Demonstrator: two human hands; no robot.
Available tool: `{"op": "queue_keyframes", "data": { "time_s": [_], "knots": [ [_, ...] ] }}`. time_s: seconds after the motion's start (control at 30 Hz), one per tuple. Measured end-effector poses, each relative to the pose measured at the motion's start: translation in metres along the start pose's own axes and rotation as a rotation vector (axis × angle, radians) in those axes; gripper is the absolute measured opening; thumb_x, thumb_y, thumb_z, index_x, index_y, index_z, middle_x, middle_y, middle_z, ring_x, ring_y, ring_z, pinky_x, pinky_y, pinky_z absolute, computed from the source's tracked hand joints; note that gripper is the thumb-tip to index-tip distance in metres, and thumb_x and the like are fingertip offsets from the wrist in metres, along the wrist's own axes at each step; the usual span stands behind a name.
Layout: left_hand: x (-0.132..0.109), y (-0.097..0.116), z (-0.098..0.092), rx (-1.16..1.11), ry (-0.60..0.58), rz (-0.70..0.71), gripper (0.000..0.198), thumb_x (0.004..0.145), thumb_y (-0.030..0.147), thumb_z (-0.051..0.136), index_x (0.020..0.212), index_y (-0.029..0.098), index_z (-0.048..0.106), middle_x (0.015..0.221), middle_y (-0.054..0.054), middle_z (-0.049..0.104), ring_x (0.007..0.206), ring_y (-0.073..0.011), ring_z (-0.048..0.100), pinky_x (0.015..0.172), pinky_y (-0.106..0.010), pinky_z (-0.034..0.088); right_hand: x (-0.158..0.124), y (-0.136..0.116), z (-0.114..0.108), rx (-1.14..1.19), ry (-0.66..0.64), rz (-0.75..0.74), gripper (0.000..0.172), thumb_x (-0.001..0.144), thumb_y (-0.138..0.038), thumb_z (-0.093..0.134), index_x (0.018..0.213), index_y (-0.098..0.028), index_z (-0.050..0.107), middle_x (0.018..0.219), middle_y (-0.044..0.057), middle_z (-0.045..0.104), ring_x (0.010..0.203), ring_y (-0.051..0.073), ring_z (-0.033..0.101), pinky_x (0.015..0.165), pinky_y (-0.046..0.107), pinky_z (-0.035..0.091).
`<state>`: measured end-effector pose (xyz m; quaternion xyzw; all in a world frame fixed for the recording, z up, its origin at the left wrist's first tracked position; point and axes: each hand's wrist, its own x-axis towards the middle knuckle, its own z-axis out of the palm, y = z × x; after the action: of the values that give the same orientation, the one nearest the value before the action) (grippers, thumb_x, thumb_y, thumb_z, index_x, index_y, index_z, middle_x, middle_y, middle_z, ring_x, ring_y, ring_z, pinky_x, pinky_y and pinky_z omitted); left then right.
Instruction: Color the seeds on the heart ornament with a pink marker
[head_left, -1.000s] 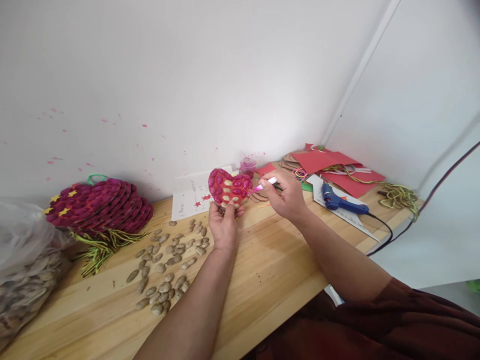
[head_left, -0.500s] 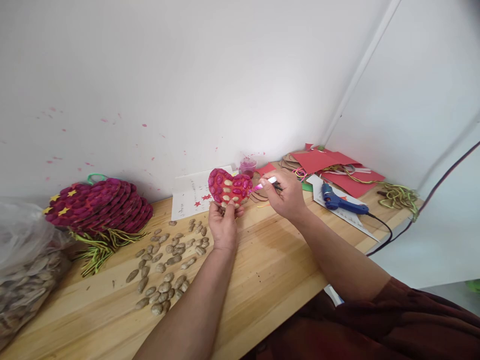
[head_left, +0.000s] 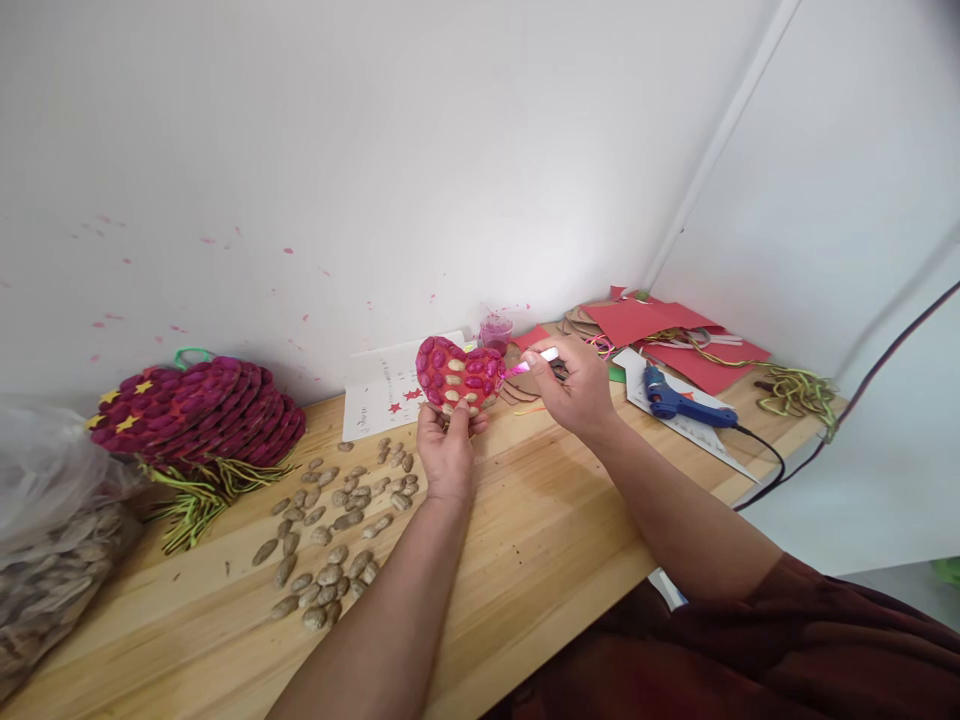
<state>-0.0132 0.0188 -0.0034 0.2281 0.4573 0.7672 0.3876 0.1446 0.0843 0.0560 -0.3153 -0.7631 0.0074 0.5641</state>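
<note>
My left hand [head_left: 450, 437] grips the lower edge of a heart-shaped piece [head_left: 455, 367] covered with peanut shells. Most of its shells are painted magenta; a few down the middle and at the bottom are bare tan. A paintbrush [head_left: 541, 357] with a white handle is pinched in my right hand [head_left: 574, 390]. Its pink tip touches or nearly touches the heart's right edge. Behind the heart stands a clear cup of magenta paint [head_left: 496, 331]. Loose peanuts [head_left: 330, 574] lie on the table left of my left forearm.
Finished-looking magenta peanut hearts [head_left: 217, 410] with yellow stars and green yarn are stacked at left, beside a plastic bag of peanuts [head_left: 60, 560]. At right lie a blue glue gun [head_left: 686, 407] with its cord, red paper [head_left: 637, 325] and yarn [head_left: 799, 390]. A white sheet [head_left: 367, 385] lies behind the heart.
My right hand and the paintbrush have shifted slightly to the right. My left hand and the heart have stayed almost still.
</note>
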Motion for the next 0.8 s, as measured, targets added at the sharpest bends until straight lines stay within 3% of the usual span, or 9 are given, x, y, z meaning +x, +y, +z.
{"op": "queue_keyframes", "data": {
  "time_s": [0.33, 0.5, 0.8],
  "knots": [
    [0.0005, -0.0021, -0.0004, 0.01, -0.001, 0.022, 0.05, 0.067, 0.051, 0.09, 0.09, 0.022, 0.056, 0.076, 0.002, 0.069, 0.062, -0.0156, 0.069, 0.064, -0.028, 0.056, -0.0013, -0.004, 0.0005, 0.064, -0.141, -0.027, 0.019, 0.104, -0.03, 0.059, 0.089, -0.023, 0.068, 0.083, 0.004, 0.076, 0.078, 0.021, 0.067, 0.078, 0.039, 0.046],
    [0.0013, -0.0032, -0.001, 0.008, -0.009, 0.021, 0.049, 0.068, 0.05, 0.09, 0.089, 0.023, 0.055, 0.075, 0.003, 0.069, 0.061, -0.0159, 0.069, 0.063, -0.029, 0.057, -0.0002, -0.0023, -0.0003, 0.055, -0.122, -0.021, 0.019, 0.105, -0.032, 0.056, 0.092, -0.023, 0.067, 0.087, 0.006, 0.077, 0.082, 0.022, 0.067, 0.081, 0.041, 0.046],
    [-0.0001, -0.0002, 0.0008, -0.011, -0.008, 0.015, 0.049, 0.066, 0.048, 0.09, 0.089, 0.022, 0.056, 0.075, 0.003, 0.068, 0.06, -0.015, 0.068, 0.062, -0.028, 0.056, -0.0009, -0.0065, -0.0009, 0.057, -0.207, 0.009, 0.02, 0.104, -0.032, 0.056, 0.09, -0.023, 0.066, 0.084, 0.005, 0.076, 0.078, 0.021, 0.065, 0.079, 0.039, 0.044]
  ]
}}
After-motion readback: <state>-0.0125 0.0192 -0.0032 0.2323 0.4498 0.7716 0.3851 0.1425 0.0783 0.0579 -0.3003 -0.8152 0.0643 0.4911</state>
